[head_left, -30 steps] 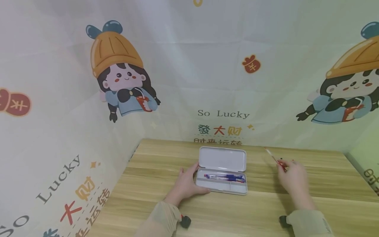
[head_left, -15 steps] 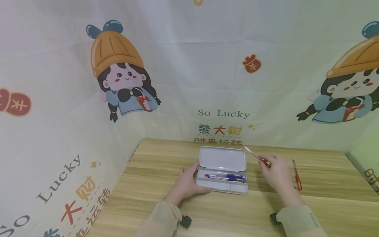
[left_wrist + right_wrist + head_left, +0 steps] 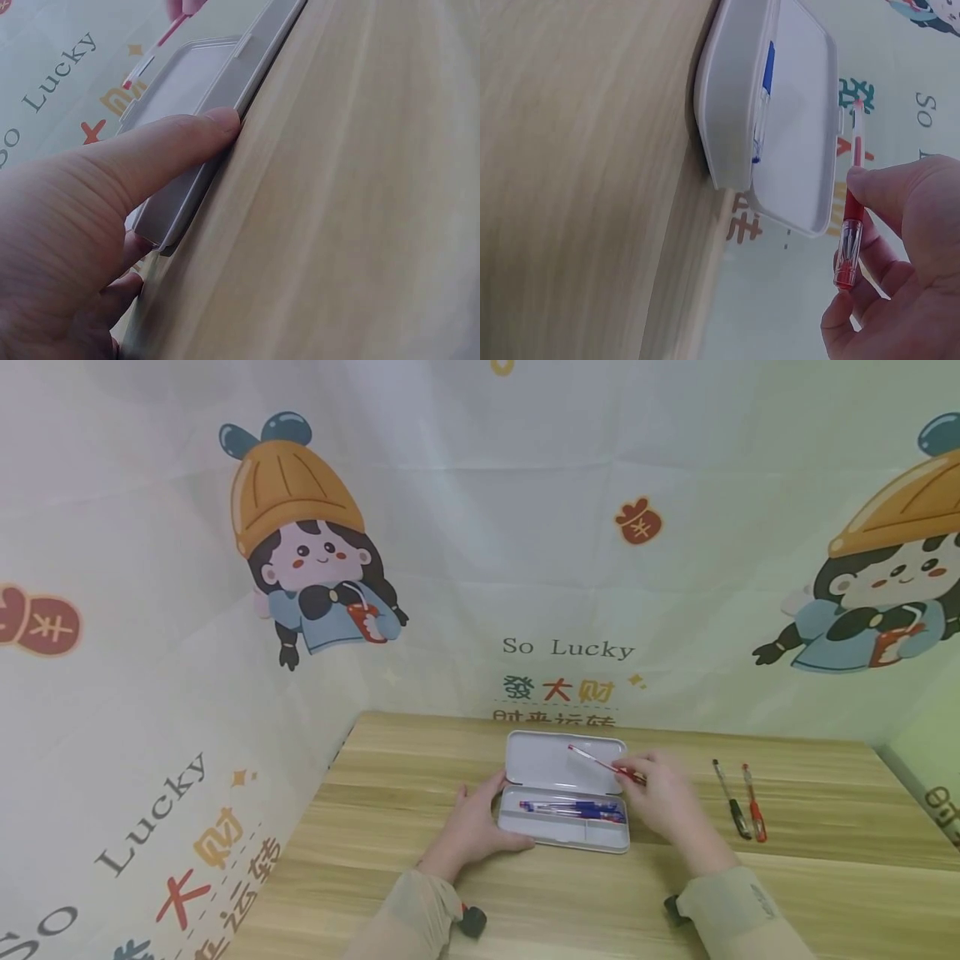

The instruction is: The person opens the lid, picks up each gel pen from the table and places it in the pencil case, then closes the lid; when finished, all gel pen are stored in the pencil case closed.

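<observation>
An open white pencil case (image 3: 540,833) lies on the table, its lid tipped back. My left hand (image 3: 474,831) grips its left end, with the thumb (image 3: 180,146) along the front edge and the other fingers partly hidden behind it. Blue pens (image 3: 573,810) rest together in the case's long back compartment; how many is hard to tell. Above the right side of the case, my right hand (image 3: 663,797) pinches a red pen (image 3: 853,217) between thumb and fingers. The pen's tip points left, in front of the lid (image 3: 540,760).
To the right on the wooden table (image 3: 840,810) lie a black pen (image 3: 732,800) and another red pen (image 3: 753,803), side by side. A printed cloth (image 3: 450,568) hangs behind the table and along its left side.
My right hand has carried the red pen leftward from the table's right side to over the case, uncovering the black pen and other red pen. The left hand has stayed put.
</observation>
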A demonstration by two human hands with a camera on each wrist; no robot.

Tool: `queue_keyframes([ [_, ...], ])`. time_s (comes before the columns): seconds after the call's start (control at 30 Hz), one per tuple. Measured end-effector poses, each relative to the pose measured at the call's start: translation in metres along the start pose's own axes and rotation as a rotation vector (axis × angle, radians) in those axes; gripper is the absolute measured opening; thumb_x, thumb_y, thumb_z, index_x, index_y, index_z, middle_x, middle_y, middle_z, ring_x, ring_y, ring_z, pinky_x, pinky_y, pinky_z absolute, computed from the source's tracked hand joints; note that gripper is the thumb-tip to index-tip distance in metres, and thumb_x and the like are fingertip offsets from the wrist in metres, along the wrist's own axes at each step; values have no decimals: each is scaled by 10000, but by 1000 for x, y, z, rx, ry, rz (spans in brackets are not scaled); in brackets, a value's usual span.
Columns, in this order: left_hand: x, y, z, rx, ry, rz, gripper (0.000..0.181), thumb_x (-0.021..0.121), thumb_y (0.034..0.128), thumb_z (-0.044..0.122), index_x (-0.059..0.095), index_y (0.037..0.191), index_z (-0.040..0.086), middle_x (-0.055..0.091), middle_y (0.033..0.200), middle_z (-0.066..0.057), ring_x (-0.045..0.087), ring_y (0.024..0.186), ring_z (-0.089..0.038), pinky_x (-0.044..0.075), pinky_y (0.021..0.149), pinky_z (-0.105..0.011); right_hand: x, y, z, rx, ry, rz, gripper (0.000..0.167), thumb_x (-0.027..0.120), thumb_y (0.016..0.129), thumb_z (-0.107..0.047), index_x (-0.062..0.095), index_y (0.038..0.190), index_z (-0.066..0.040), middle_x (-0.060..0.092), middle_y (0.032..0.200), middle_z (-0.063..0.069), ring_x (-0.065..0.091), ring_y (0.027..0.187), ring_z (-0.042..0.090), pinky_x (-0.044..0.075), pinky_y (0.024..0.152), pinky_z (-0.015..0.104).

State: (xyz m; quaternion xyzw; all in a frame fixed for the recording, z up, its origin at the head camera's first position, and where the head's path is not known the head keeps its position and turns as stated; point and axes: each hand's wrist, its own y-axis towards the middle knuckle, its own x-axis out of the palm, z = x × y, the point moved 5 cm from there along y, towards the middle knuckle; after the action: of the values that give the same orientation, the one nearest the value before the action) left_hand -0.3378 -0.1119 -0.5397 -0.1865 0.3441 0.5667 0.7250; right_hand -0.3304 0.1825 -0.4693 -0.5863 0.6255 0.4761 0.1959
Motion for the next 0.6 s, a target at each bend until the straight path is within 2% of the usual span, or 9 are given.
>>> queue_keyframes([
  [0.17,0,-1,0,-4,-4,-2,1247,1041,659,454,402,1707,234,564,1679,-64,498,1591,-332,38,1399,-720,11,4,-8,-42,-9,-46,185,787,993,-136,845,1164,-96,751,1131,143,678,1032,323,605,895,544],
  [0.43,0,-1,1,-5,-2,-6,1244,1044,661,452,405,1706,235,561,1683,-50,492,1596,-324,57,1403,-712,27,9,-15,-141,-42,-130,195,802,960,-97,854,1145,-123,679,999,34,595,912,179,540,796,374],
  [0.6,-2,-2,2,-7,-6,-10,1239,1042,667,445,407,1706,215,559,1683,-64,489,1596,-336,54,1404,-710,37,9,-19,-174,-55,-154,175,811,959,-113,856,1128,-117,679,994,42,598,933,192,554,819,395],
])
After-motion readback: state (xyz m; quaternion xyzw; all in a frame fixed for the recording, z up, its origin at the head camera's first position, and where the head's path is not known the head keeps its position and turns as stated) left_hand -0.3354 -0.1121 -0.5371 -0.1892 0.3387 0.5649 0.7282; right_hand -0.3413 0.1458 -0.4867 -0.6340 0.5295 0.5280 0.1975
